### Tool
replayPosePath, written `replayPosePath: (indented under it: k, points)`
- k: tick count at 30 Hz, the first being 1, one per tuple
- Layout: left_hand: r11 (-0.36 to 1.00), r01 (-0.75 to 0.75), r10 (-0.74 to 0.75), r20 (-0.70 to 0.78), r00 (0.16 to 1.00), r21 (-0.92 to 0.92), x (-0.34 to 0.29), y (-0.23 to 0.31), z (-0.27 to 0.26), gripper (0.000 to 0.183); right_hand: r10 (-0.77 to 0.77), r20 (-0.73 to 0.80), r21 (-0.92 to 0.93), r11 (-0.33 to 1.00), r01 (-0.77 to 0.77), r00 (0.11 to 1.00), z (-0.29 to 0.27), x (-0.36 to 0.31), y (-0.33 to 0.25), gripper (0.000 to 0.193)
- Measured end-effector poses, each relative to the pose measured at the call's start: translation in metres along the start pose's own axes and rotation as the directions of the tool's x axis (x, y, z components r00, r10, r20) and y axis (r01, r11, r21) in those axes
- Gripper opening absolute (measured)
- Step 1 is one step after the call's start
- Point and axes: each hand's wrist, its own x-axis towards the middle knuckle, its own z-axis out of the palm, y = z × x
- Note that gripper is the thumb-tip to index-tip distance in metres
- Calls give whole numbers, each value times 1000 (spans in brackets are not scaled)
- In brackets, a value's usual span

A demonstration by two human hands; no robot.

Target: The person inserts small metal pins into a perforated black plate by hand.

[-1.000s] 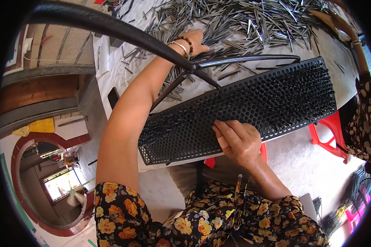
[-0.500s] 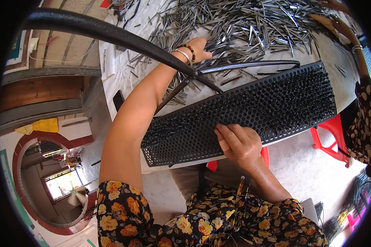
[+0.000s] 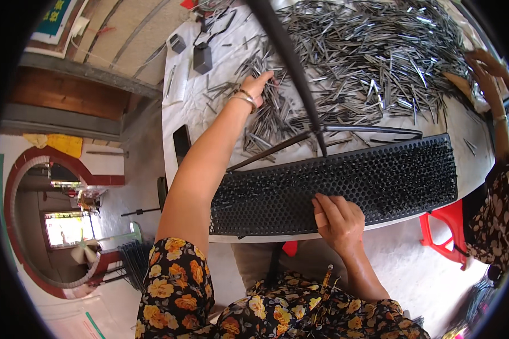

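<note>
So we've got our left hand (image 3: 257, 90) out at the near-left edge of the big heap of dark strips (image 3: 367, 62), thumb stuck out, the other fingers partly hidden, so we honestly can't make out whether that grip has any strips in it. Our right hand (image 3: 343, 224) rests on the black perforated panel (image 3: 260, 212), which lies along the near edge of the desk (image 3: 464, 123); fingers bunched, tips down at the holes, but no way to say if they're pinching a piece. The panel's far side and right end look bristly with bits, while the stretch left of that hand shows barer holes. Our take: scoop a modest bunch with the ends lined up, keep it close to the right hand, and work hole by hole with light fingertips so nothing alongside gets knocked. Biggest nuisance is the black stand (image 3: 291, 53), its bars running between heap and panel, so the left arm is better off going around it. There's also a black box (image 3: 202, 58) beyond the left hand, a dark flat phone-like thing (image 3: 181, 144) by the left forearm, and a co-worker's hand (image 3: 485, 62) at the far right.
</note>
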Motion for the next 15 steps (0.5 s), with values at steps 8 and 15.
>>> replayPosePath:
  k: [8, 15]
  points:
    - [843, 197, -290, -115, 950, -501, 16, 4, -46, 22, 6, -6, -41, 999, -6, 1000, 9, 3, -7, 17]
    - [954, -196, 67, -476, 877, -226, -44, 11, -85, 19, 67, 5, -84, 994, -66, 998, 11, 0, -13, 13]
